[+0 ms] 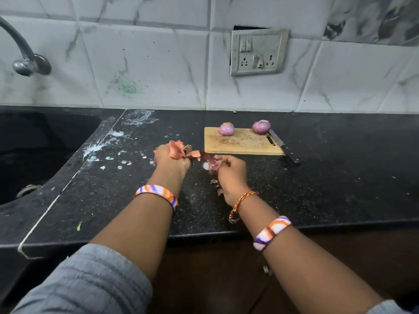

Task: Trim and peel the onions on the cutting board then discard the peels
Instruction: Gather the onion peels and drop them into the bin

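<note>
**Peels gathered off the board**

On the black tabletop [317, 189], the cutting board [240, 145] near the back edge carries two peeled onions [227, 129]. Before it, the left hand [171, 158] clutches peels [179, 149]; the right hand [231, 171] fingers pinch more.

We see two peeled onions, one on the left [227, 129] and one on the right [261, 126], sitting at the far edge of the cutting board [240, 143]. A knife [283, 147] lies along the board's right side. On the black table [340, 177], the left hand [171, 159] grips a bunch of onion peels [179, 149], while the right hand [231, 172] pinches more peels [209, 160] just beside it. A few scraps [214, 181] lie near the right wrist. A sink [34, 150] sits at the left.
</note>
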Demonstrator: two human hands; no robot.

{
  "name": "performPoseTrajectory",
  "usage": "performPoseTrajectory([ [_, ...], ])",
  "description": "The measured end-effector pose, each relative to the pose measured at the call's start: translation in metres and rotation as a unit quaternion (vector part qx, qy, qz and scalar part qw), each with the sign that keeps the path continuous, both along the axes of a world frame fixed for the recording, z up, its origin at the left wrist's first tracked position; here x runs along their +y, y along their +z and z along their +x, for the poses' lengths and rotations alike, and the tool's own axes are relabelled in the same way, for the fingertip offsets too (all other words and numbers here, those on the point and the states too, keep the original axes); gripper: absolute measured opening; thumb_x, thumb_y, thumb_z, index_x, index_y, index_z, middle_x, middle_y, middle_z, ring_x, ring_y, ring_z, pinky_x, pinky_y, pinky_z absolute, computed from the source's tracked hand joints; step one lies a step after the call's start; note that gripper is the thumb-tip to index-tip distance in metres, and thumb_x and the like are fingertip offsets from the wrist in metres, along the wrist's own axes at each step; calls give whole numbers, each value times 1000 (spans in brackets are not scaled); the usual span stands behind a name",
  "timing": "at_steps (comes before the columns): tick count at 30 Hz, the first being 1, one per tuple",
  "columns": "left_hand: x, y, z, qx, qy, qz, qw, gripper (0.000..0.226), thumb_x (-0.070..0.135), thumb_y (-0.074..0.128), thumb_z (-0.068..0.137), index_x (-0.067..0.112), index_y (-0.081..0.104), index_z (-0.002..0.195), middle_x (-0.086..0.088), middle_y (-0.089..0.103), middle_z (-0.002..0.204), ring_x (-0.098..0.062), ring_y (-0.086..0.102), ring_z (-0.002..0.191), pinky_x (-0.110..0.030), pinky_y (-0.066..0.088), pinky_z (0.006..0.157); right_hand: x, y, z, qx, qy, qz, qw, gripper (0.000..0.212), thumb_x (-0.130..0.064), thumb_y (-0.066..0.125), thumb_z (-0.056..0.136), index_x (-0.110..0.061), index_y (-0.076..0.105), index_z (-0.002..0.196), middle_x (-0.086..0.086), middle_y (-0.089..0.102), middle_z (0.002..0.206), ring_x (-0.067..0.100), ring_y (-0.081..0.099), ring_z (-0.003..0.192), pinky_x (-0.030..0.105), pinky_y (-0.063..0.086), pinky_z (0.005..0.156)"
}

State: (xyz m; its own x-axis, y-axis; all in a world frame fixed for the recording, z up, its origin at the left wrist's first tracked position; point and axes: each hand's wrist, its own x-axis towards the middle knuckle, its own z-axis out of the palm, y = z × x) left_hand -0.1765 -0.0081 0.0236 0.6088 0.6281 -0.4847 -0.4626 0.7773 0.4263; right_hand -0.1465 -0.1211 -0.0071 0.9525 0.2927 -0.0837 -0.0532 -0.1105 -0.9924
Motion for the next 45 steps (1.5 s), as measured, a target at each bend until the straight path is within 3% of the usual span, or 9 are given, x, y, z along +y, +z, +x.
performPoseTrajectory([
  [2,-19,7,3,5,8,46,999,27,16,31,97,14,42,73,-1,47,66,-13,47,53,-21,44,52,5,17,-7,241,-38,240,939,24,7,39,89,-5,56,76,11,62,65,18,56,59,25,47,50],
  [5,-49,12,10,62,19,208,976,20,21,45,95,16,53,78,-1,54,71,-14,53,62,-27,49,63,4,39,-8,281,-27,386,878,24,-5,37,93,-9,52,74,8,58,61,17,55,54,27,45,54],
  [10,-73,19,19,50,-53,356,932,23,22,44,96,17,56,77,5,61,59,-12,57,61,-24,46,59,-2,52,-8,129,-14,313,941,23,-4,47,92,-14,62,78,4,63,76,16,60,70,28,50,65],
  [18,-71,19,30,50,-134,237,961,30,15,37,97,10,49,70,-2,52,53,-8,52,39,-9,39,34,-10,32,-4,-228,18,77,970,25,-17,46,95,-7,68,103,3,66,103,9,58,94,21,44,88],
  [26,-74,13,38,-42,-242,152,957,33,29,31,98,11,55,84,-6,64,65,-16,59,69,-25,50,67,-4,48,16,-302,-93,-72,946,11,-21,62,77,-23,62,66,0,69,83,24,56,97,41,37,92],
  [32,-69,24,35,-2,-204,134,970,64,45,29,93,14,59,45,-6,62,47,-20,60,56,-24,45,62,-3,45,32,-291,-52,-43,954,10,-10,55,83,-11,66,86,6,69,92,22,62,91,38,50,82],
  [36,-55,26,49,61,-204,107,971,71,62,15,90,15,63,111,-12,66,110,-26,61,101,-29,45,77,7,37,39,-249,-63,10,967,13,-8,54,86,-10,67,86,8,68,94,21,62,91,35,50,84],
  [41,-53,26,61,47,-197,137,970,30,26,32,96,15,54,113,-7,59,116,-22,56,102,-30,45,95,23,33,38,-53,-67,221,971,26,4,60,80,-17,60,65,0,62,77,12,58,74,24,50,73],
  [45,-60,30,65,54,-214,196,955,29,19,35,95,11,62,92,-4,61,83,-15,58,71,-17,51,52,25,40,42,-14,-91,293,952,26,10,57,79,-12,61,66,1,61,70,12,59,68,23,52,68],
])
